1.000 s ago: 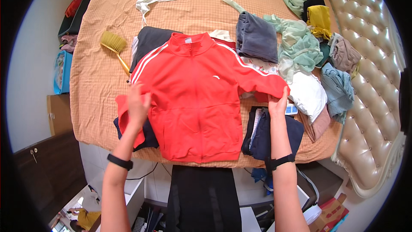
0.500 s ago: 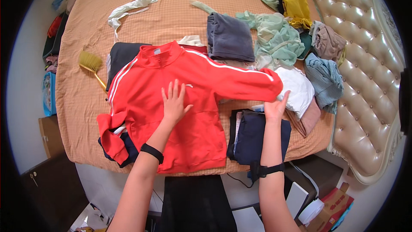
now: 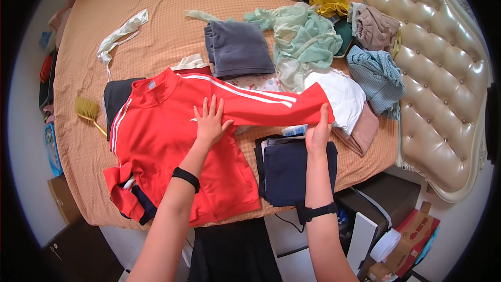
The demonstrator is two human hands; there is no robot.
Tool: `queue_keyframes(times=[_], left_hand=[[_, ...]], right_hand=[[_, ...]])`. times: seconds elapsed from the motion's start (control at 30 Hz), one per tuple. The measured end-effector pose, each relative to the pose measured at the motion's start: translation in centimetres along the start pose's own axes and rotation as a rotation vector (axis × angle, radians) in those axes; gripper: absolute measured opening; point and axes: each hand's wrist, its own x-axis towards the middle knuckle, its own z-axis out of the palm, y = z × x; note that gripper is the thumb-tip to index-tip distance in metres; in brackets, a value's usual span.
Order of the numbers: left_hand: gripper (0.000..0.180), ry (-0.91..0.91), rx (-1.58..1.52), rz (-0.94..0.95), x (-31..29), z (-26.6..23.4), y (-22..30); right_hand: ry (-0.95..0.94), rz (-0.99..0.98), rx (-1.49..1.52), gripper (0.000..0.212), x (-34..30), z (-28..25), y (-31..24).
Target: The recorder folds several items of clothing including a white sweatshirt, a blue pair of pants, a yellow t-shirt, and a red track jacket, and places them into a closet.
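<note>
A red zip-neck jacket [image 3: 162, 141] with white sleeve stripes is spread over the near part of the bed, its collar toward the far side. My left hand [image 3: 210, 122] lies on it with fingers spread, where the chest meets the right-hand sleeve. That sleeve [image 3: 261, 99] stretches out to the right. At its end my right hand [image 3: 318, 134] grips the lower edge, thumb on top and the other fingers partly hidden. The left-hand sleeve [image 3: 125, 196] hangs bent over dark clothing at the bed's near edge.
Folded navy clothes [image 3: 292, 172] lie just below the stretched sleeve. Beyond it are a grey folded garment [image 3: 237, 47], mint sheer fabric [image 3: 302, 36] and a white garment [image 3: 339, 96]. A bed brush [image 3: 87, 108] is at left; the tufted headboard [image 3: 433, 73] stands at right.
The sleeve is drawn straighter, its end now tapering to a raised corner by my right hand. My left hand has shifted over the chest toward the sleeve. The whole view has swung slightly right.
</note>
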Motion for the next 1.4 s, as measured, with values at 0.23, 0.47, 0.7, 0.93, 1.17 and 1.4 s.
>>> queue_keyframes(times=[0.23, 0.47, 0.7, 0.93, 1.17, 1.4], left_hand=[[0.046, 0.225, -0.617, 0.180, 6.5, -1.4, 3.7], [0.023, -0.074, -0.533, 0.309, 10.0, -2.0, 6.9], [0.015, 0.310, -0.663, 0.208, 11.6, -1.1, 7.2], [0.052, 0.417, -0.366, 0.324, 9.8, 1.4, 10.4], [0.064, 0.115, -0.063, 0.500, 7.4, 4.1, 12.2], [0.066, 0.183, -0.039, 0.305, 8.5, 4.1, 11.9]], right_hand=[[0.055, -0.098, -0.017, 0.038, 2.3, -1.3, -2.2], [0.026, -0.053, 0.189, 0.044, 5.1, -4.6, -3.6], [0.096, -0.084, 0.221, 0.040, 6.8, -8.6, -4.5], [0.223, 0.034, 0.195, 0.037, 7.8, -11.3, -3.1], [0.210, 0.000, 0.058, 0.038, 8.3, -10.9, -4.2], [0.180, 0.000, 0.105, 0.038, 8.6, -13.0, -4.6]])
